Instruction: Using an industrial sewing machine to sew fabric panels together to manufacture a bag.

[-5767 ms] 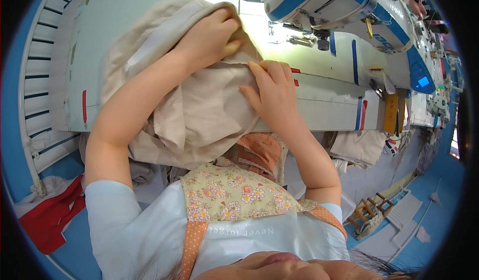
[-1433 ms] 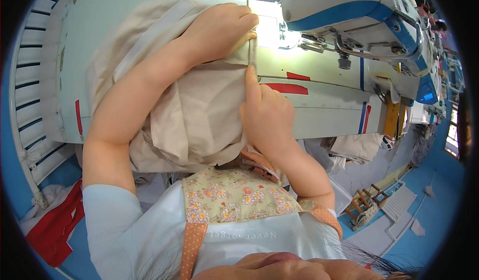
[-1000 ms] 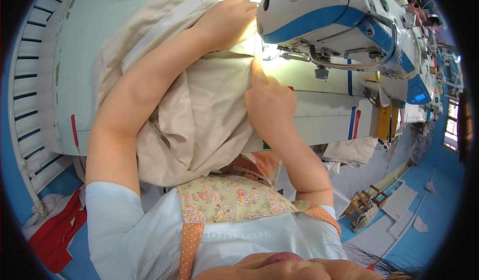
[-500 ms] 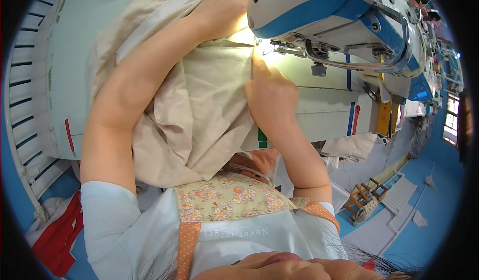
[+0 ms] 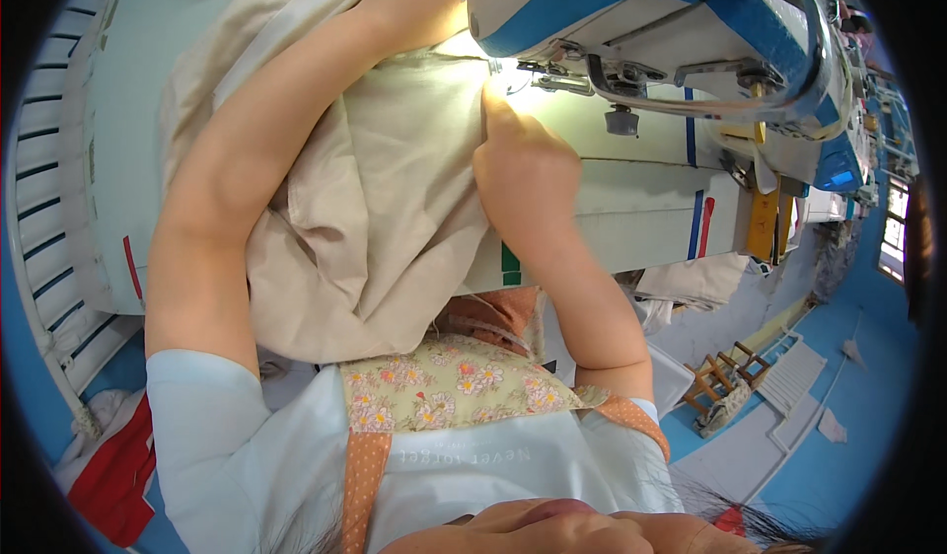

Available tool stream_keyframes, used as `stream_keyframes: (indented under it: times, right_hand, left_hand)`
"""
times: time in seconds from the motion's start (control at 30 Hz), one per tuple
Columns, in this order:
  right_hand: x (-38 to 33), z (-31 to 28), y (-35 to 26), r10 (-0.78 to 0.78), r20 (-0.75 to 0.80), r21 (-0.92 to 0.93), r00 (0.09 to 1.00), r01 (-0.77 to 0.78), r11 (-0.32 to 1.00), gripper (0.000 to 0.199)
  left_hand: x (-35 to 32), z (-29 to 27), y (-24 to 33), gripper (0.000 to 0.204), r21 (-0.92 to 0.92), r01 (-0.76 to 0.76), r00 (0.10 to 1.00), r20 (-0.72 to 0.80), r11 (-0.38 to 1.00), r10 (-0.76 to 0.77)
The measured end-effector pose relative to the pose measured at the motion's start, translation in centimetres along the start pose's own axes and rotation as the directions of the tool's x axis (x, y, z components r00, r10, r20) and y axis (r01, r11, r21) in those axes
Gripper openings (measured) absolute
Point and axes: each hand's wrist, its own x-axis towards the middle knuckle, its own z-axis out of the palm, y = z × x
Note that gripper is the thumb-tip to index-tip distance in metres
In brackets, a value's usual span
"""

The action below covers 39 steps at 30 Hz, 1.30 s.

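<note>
A large piece of beige cloth (image 5: pixel 395 179) lies bunched across the sewing table and hangs over its near edge to my apron. Its far right edge reaches the lit needle area of a white and blue sewing machine (image 5: pixel 612 11). My left hand (image 5: pixel 429 3) rests on the cloth to the left of the machine head, its fingers cut off by the frame and hidden in glare. At the cloth's right edge, my right hand (image 5: pixel 528 164) has its index finger pointed to the needle area. The other fingers are curled in at the cloth edge, partly hidden.
The pale sewing table (image 5: pixel 631 223) carries coloured tape strips. A white slatted rack (image 5: pixel 44 209) stands at the left, with red and white cloth (image 5: pixel 113 475) below it. Folded fabric (image 5: pixel 691 283) and a wooden stool (image 5: pixel 725 381) are at the right.
The whole view has shifted slightly, so machine, cloth and arms appear a little farther up and left. Both hands keep nearly the same place against the cloth and machine.
</note>
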Motion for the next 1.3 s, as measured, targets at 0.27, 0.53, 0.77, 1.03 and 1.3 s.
stream_keyframes:
  times: [0.27, 0.53, 0.77, 1.03, 1.3]
  right_hand:
    - [-4.7, -3.8, -0.6, 0.354, 0.342, 0.882, 0.871, -0.427, 0.200, 0.052]
    - [-12.4, -6.2, -3.8, 0.221, 0.615, 0.786, 0.757, -0.610, -0.100, 0.025]
    - [-11.0, -4.3, -9.6, -0.114, 0.868, 0.451, 0.483, -0.864, -0.224, 0.041]
    - [-16.7, -6.2, -4.4, 0.071, 0.790, 0.599, 0.609, -0.792, 0.120, 0.022]
    - [-20.0, -2.4, -5.6, 0.117, 0.062, 0.624, 0.991, -0.130, 0.771, 0.026]
  left_hand:
    - [-0.9, -4.0, 2.0, 0.025, 0.079, -0.108, 0.992, 0.080, 0.991, 0.102]
    - [-10.6, -8.7, 10.6, 0.020, 0.006, -0.116, 0.957, 0.269, 0.993, 0.110]
    - [-13.6, -6.7, 14.7, 0.030, 0.269, 0.028, 0.851, 0.499, 0.963, -0.164]
    - [-18.4, -10.0, 13.2, 0.055, 0.671, 0.089, 0.856, 0.326, 0.736, -0.401]
    - [-20.3, -5.2, 20.5, 0.028, 0.322, -0.095, 0.992, 0.105, 0.942, 0.065]
